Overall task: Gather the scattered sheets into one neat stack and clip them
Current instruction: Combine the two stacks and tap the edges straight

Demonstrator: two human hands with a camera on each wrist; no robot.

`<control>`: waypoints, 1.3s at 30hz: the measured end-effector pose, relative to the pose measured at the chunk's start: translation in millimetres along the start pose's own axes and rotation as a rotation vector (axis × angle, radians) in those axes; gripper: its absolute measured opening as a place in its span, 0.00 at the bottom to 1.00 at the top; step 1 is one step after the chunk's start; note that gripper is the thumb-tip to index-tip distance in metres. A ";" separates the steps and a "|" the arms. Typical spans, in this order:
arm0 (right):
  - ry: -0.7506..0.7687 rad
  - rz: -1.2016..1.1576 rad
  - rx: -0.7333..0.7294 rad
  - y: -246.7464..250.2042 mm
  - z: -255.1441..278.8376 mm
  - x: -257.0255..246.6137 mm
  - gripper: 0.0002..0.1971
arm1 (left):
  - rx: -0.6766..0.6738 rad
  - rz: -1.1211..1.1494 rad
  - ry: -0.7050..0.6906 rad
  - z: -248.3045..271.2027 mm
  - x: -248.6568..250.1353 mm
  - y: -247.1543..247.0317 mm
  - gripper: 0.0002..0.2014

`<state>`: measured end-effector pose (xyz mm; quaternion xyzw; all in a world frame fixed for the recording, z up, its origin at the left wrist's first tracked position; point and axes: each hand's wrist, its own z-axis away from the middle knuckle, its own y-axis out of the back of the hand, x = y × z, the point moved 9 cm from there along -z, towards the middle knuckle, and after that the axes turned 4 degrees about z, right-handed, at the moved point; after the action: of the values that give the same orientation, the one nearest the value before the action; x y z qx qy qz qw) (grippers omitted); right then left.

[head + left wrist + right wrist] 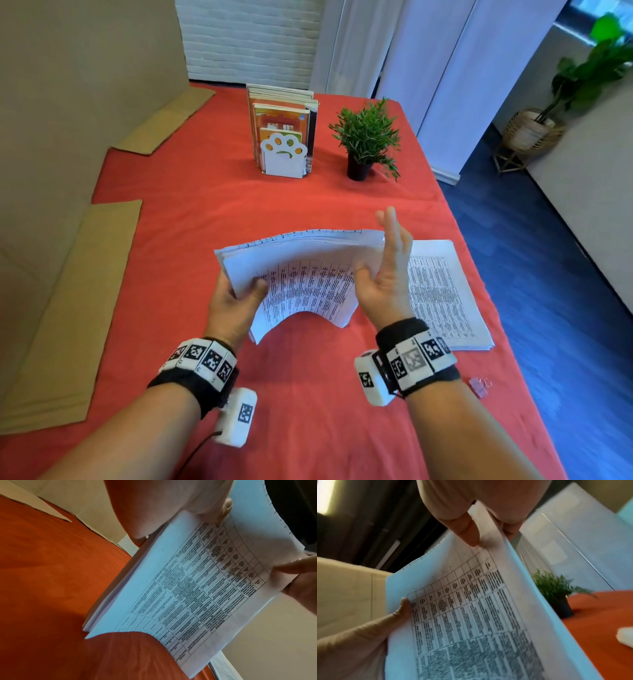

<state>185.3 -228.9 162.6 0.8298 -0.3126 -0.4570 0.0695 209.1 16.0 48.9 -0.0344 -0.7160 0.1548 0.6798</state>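
Note:
I hold a bundle of printed sheets (308,274) tilted up above the red table (308,394), its lower edge sagging. My left hand (239,294) grips the bundle's left edge, thumb on the printed face. My right hand (383,274) pinches the right edge, thumb in front and straight fingers behind. The left wrist view shows the table-printed page (197,588) with uneven edges. The right wrist view shows the same page (471,615). A second stack of sheets (445,294) lies flat on the table to the right. A pinkish binder clip (479,387) lies near the right table edge.
A white paw-shaped bookend with books (282,137) and a small potted plant (368,140) stand at the back of the table. Flat cardboard pieces (68,308) lie along the left side. The table drops off to blue floor (548,274) on the right.

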 end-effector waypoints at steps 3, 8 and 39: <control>0.134 0.102 -0.044 -1.4 -7.0 -12.3 0.43 | -0.009 -0.030 0.008 -1.9 3.6 -2.2 0.26; 0.014 -0.001 -0.001 -1.0 -1.0 -1.9 0.45 | -0.024 -0.057 0.022 -5.1 4.6 -7.8 0.22; -0.841 0.424 -0.225 66.9 55.8 201.0 0.17 | 0.027 -0.561 0.479 27.7 -84.4 -10.6 0.16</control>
<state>187.8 -389.6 13.8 0.4786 -0.4244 -0.7595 0.1182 189.8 -20.8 -30.3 0.1368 -0.5159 -0.0406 0.8447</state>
